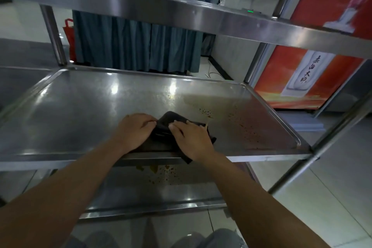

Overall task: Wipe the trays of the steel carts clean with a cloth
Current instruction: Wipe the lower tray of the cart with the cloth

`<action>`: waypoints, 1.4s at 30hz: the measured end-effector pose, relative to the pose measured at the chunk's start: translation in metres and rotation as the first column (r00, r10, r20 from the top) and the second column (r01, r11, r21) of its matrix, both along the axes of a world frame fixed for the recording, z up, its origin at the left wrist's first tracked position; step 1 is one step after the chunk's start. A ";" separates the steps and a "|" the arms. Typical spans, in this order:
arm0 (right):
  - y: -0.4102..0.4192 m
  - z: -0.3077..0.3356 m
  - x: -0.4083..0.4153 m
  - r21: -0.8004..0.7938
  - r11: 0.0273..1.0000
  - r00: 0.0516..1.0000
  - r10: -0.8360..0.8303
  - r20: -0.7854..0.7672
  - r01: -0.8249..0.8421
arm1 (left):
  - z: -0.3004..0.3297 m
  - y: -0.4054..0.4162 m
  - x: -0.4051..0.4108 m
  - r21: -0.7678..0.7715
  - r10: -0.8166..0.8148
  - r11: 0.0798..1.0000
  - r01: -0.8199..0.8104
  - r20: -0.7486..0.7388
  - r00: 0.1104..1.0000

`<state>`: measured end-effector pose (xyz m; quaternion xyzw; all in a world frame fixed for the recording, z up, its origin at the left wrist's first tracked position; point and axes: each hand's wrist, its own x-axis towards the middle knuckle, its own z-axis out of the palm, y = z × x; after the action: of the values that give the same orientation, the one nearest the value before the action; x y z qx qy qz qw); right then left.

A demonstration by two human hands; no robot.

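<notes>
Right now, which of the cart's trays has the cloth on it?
The middle tray: both hands press the dark cloth near its front edge. The top tray and bottom tray carry no cloth.

A black cloth [171,127] is lying on a silver-grey steel tray [80,106] that is showing brown speckled stains [237,121]; teal curtains [132,44] are hanging behind.

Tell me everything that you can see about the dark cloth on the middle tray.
The cloth is black or very dark, soft and bunched, not flat. It lies near the front edge of the middle steel tray, and one corner hangs over that edge. The left hand grips its left side with curled fingers; the right hand presses flat on top. Brown spots on the tray lie just to its right.
</notes>
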<state>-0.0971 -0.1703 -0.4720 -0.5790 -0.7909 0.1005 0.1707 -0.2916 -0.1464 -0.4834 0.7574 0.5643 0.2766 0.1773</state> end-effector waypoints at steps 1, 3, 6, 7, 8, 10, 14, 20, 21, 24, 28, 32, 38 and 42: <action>-0.003 0.001 0.001 -0.005 1.000 1.000 0.009 0.004 -0.009 | 0.003 -0.003 0.000 -0.008 -0.005 1.000 0.005 0.030 1.000; -0.005 0.004 0.002 -0.024 1.000 1.000 0.012 0.019 -0.012 | 0.011 -0.008 0.002 -0.041 0.026 0.999 -0.023 0.062 0.998; -0.006 0.007 0.000 -0.049 0.999 1.000 0.009 0.016 -0.009 | 0.025 -0.009 0.009 -0.195 0.042 0.980 -0.044 -0.013 0.999; -0.006 0.008 -0.001 -0.055 0.998 1.000 0.013 0.022 -0.012 | 0.029 -0.008 0.012 -0.248 0.044 0.967 -0.052 -0.038 0.998; -0.006 0.009 -0.001 -0.060 0.998 1.000 0.017 0.023 -0.015 | 0.033 -0.008 0.014 -0.272 0.054 0.960 -0.064 -0.044 0.998; -0.006 0.009 0.000 -0.058 0.998 1.000 0.017 -0.002 -0.017 | 0.042 -0.007 0.019 -0.264 0.099 0.960 -0.093 0.011 0.995; -0.006 0.008 0.002 -0.010 1.000 0.999 -0.027 -0.030 0.026 | 0.061 -0.004 0.032 -0.346 0.218 0.929 -0.128 0.233 0.948; -0.006 0.011 0.013 -0.031 0.999 0.954 -0.035 -0.299 0.027 | 0.087 -0.001 0.043 -0.443 0.393 0.886 -0.137 0.561 0.729; -0.005 0.010 0.016 -0.032 0.999 0.946 -0.030 -0.322 0.021 | 0.090 0.000 0.044 -0.445 0.399 0.886 -0.128 0.593 0.699; -0.002 0.011 0.022 -0.012 1.000 0.958 -0.020 -0.286 0.017 | 0.089 0.000 0.043 -0.433 0.382 0.895 -0.109 0.618 0.687; 0.003 0.010 0.023 -0.003 0.998 0.946 -0.053 -0.319 0.055 | 0.078 0.000 0.037 -0.377 0.302 0.924 -0.065 0.614 0.729; 0.006 0.014 0.020 -0.108 0.991 0.884 -0.121 -0.452 0.080 | 0.062 -0.008 0.030 -0.330 0.135 0.941 0.071 0.561 0.816; 0.011 0.014 0.020 -0.210 0.977 0.874 -0.134 -0.466 0.037 | 0.043 -0.012 0.024 -0.143 0.106 0.989 -0.040 0.493 0.864; 0.007 0.008 0.023 -0.190 0.981 0.978 -0.008 -0.209 -0.032 | 0.035 -0.011 0.014 -0.155 0.200 0.977 -0.143 0.456 0.867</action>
<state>-0.0744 -0.1629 -0.4639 -0.5742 -0.7588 0.2375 0.1954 -0.2773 -0.1572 -0.4485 0.6033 0.5849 0.4328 0.3266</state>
